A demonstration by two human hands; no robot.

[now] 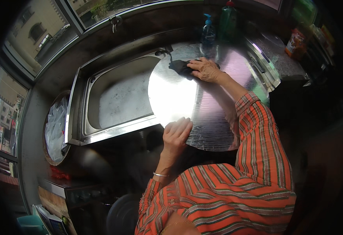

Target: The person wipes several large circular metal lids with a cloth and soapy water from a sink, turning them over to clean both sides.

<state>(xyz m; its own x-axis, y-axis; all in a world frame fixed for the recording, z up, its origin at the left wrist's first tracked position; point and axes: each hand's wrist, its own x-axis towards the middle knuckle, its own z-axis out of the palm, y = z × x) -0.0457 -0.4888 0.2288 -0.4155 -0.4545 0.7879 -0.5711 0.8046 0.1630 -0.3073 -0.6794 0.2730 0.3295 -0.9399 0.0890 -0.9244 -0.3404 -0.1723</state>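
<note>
A large round sheet of shiny, ridged metal [212,117] lies over the right part of a stainless steel sink [124,97]. My right hand [205,70] presses a dark crumpled cloth [181,68] flat against the far half of the disc. On the near left rim of the disc rests my left hand [177,130], its fingers over the top face and its thumb side hidden. Sunlight glares white off the disc's left side, so detail there is lost.
Behind the disc stand a blue pump bottle [208,30] and a green bottle with a red cap [228,22]. A tap [115,23] is below the window. Plastic bags fill a round basket [56,133] on the left. An orange packet [296,44] sits on the right counter.
</note>
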